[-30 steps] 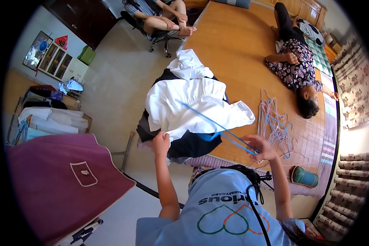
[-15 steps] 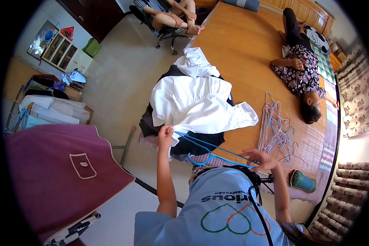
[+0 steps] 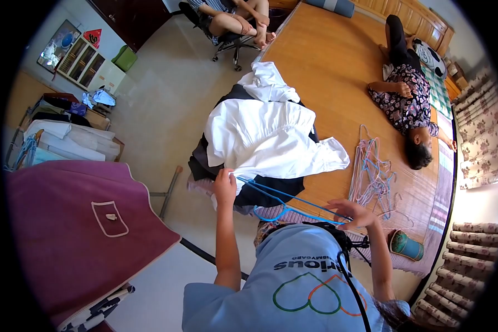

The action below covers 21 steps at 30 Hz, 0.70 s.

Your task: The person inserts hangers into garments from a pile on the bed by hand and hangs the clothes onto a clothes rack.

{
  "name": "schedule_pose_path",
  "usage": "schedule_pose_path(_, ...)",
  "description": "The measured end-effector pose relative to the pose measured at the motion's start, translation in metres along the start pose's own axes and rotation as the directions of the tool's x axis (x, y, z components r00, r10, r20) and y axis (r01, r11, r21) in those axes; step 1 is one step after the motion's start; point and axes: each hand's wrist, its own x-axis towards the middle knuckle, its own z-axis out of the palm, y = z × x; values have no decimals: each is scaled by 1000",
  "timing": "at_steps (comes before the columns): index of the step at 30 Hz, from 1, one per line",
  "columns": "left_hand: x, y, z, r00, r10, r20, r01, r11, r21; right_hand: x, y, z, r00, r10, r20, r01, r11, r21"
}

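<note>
A white garment, perhaps a blouse or dress, lies spread over a pile of dark clothes at the bed's edge. My left hand is closed on the white garment's near edge. A blue clothes hanger slants between my hands, its hook toward my body. One end of the hanger reaches the white cloth beside my left hand, and whether it is inside the cloth I cannot tell. Around the hanger's other end, my right hand is closed with its fingers curled.
Several loose hangers lie tangled on the bed mat, near a green cylindrical item. A person lies on the bed; another sits on an office chair. At left stand a maroon-covered board and a loaded clothes rack.
The view has shifted very slightly. Both hands keep nearly the same places on the white garment and the blue hanger.
</note>
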Motion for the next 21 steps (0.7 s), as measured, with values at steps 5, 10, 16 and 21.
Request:
schedule_pose_path(5,2,1,-8,982,172,-80,-162,981,108,10,-1,3,999,-46,-2,46,998,43)
schedule_pose_path(10,-2,-7,-7,997,23,-78,-25,999,-25,18,-3,-1,999,-45,23,46,997,-62)
schedule_pose_path(16,-5,-18,-5,967,-256,-2,229,867,-442,25,-14,-1,998,-54,19,57,981,-187)
schedule_pose_path(21,-8,-23,-5,931,-338,135,350,727,-591,35,-34,6,1000,-30,2,30,957,-288)
